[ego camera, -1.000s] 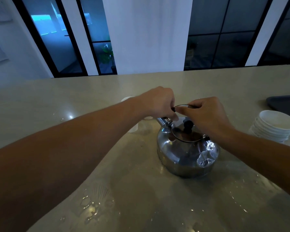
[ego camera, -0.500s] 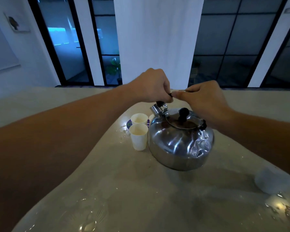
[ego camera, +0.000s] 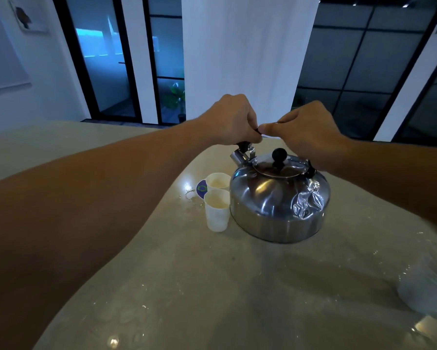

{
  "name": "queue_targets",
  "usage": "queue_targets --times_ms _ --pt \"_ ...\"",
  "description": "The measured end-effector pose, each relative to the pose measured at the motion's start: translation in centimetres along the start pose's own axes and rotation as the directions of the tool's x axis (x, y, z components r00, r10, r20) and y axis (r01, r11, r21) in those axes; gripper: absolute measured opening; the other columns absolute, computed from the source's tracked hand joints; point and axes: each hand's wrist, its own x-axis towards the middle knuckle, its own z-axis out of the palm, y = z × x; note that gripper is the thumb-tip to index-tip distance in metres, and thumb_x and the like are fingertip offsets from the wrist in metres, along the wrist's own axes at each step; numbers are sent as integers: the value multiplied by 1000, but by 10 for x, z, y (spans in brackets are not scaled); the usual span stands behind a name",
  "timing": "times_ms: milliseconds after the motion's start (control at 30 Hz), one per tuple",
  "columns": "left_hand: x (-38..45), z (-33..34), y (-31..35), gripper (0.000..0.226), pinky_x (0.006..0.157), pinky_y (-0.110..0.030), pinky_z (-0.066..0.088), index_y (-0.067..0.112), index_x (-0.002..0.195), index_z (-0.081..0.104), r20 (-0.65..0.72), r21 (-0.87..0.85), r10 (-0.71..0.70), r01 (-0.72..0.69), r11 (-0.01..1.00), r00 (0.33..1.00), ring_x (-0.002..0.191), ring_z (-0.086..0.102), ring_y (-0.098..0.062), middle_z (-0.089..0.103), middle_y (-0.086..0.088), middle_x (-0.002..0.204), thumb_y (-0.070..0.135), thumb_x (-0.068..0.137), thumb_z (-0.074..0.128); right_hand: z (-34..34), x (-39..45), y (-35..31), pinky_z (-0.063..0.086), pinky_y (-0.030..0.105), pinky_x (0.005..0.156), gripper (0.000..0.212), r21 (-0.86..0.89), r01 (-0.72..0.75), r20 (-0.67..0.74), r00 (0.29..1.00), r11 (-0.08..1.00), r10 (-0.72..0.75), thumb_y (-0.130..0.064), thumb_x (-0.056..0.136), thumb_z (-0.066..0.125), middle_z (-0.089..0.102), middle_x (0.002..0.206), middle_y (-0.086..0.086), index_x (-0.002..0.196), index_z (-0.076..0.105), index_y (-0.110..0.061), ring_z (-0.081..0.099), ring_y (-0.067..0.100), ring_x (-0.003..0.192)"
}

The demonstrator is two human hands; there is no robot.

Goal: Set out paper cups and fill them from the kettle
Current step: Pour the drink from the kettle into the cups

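A dented steel kettle (ego camera: 278, 200) with a black lid knob hangs above the beige counter (ego camera: 212, 286), spout to the left. My left hand (ego camera: 233, 120) and my right hand (ego camera: 307, 132) both grip its thin wire handle, knuckles nearly touching. Two white paper cups stand just left of the kettle: a near cup (ego camera: 216, 210) and a far cup (ego camera: 217, 181) behind it. Both look filled with pale liquid. The kettle's spout sits above and behind the far cup.
A blurred stack of white cups (ego camera: 429, 281) lies at the right edge. A blue round sticker or coaster (ego camera: 201, 189) sits by the far cup. Water drops and wet patches cover the counter. Dark glass doors and a white pillar stand beyond.
The kettle has lifted off the counter with both hands on its handle. My view has tilted up, and the two cups have come into sight left of the kettle.
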Motion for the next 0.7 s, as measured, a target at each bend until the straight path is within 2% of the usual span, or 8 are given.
queue_targets --times_ms 100,200,267,333,400,500,700 --pt "2 0 -5 11 69 -25 53 20 83 79 -11 -8 3 -4 1000 1000 73 65 -10 70 6 72 29 78 81 4 7 -2 46 27 59 44 -29 9 7 1000 1000 -9 -40 76 83 71 88 23 85 75 3 56 17 59" --pt "4 2 -12 8 65 -22 50 21 81 78 -19 -20 1 -1 1000 1000 69 61 -8 69 7 70 28 78 80 9 13 -3 43 30 60 56 -34 2 20 1000 999 -2 -41 75 83 68 91 29 94 70 9 48 20 61" --pt "6 4 -17 9 65 -22 51 20 82 78 -20 -23 -4 3 1000 1000 68 61 -8 70 4 72 28 78 80 11 15 -4 41 31 58 60 -48 -4 40 999 999 6 -42 75 83 63 78 28 98 68 11 44 20 58" --pt "7 6 -21 9 65 -22 51 21 80 77 -19 -28 -10 9 1000 1000 69 62 -8 70 4 72 29 78 80 14 17 -5 40 30 56 60 -72 -1 54 999 997 5 -42 75 83 65 85 30 98 68 11 43 21 56" --pt "8 7 -23 9 64 -22 51 23 76 75 -20 -36 -12 12 999 1000 69 63 -9 70 5 71 30 78 80 15 19 -7 42 27 51 53 -101 0 59 998 995 6 -43 75 83 71 92 24 93 72 6 47 19 51" --pt "9 9 -25 10 62 -21 51 24 74 74 -21 -48 -14 13 999 1000 66 62 -8 68 7 67 30 78 80 14 18 -9 43 24 44 44 -137 -4 72 997 991 13 -43 76 82 72 87 17 88 75 -1 49 14 47" --pt "10 13 -24 13 63 -23 51 19 83 78 -15 -42 -13 12 999 1000 69 63 -10 70 5 71 31 78 81 12 15 -7 37 19 37 42 -165 -1 82 997 986 15 -44 77 81 69 76 14 84 76 -3 44 8 37"
